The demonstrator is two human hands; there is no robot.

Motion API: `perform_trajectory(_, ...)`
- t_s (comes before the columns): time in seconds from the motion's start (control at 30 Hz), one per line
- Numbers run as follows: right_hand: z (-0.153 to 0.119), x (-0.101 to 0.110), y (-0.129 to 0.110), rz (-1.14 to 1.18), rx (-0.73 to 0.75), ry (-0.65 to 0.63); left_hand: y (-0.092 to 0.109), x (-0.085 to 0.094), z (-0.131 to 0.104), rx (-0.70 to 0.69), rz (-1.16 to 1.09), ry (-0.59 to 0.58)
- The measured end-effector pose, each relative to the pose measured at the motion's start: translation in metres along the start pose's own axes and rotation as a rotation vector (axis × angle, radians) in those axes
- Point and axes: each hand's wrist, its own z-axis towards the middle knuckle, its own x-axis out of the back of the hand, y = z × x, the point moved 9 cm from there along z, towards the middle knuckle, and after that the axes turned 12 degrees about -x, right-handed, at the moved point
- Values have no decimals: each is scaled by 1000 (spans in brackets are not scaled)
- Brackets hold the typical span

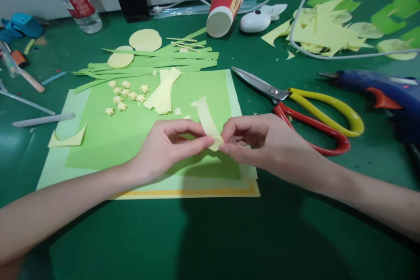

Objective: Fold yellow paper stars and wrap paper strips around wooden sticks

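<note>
A pale yellow paper strip [206, 117] is pinched between my two hands, its lower end folded and its free end pointing up and away. My left hand [175, 142] grips the fold from the left with thumb and forefinger. From the right, the thumb and forefinger of my right hand [251, 138] close on the same fold. Beneath both hands lie stacked green sheets [108, 148]. Several small folded paper stars [125, 92] rest on them at the upper left, beside a pile of pale yellow strips [165, 92].
Scissors [278, 94] with red and yellow handles lie right of the sheets, and a blue glue gun [377, 87] farther right. Behind are green strips [157, 59], a tipped paper cup [226, 6], a bottle [77, 0], a white cable [295, 17] and paper scraps [323, 26].
</note>
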Motion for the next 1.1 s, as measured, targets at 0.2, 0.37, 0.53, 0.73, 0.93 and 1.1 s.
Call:
perform_trajectory(0.2, -12, 0, -23, -191, 354, 105, -3, 2, 2, -17, -171, 38)
perform_trajectory(0.37, -20, -8, -31, -341, 539, 148, -3, 2, 3, -29, -202, 39)
perform_trajectory(0.53, -22, -6, -29, -308, 532, 100, -6, -1, 2, 41, -170, -11)
perform_trajectory(0.73, -28, -4, -34, -427, 618, 231, -9, -1, 3, 68, -242, 5)
perform_trajectory(0.93, -46, -2, -46, -721, 812, 613, -10, 3, 4, 35, -260, 47)
perform_trajectory(1.1, -53, -6, -47, -823, 916, 638, -9, 1, 4, 23, -275, 40)
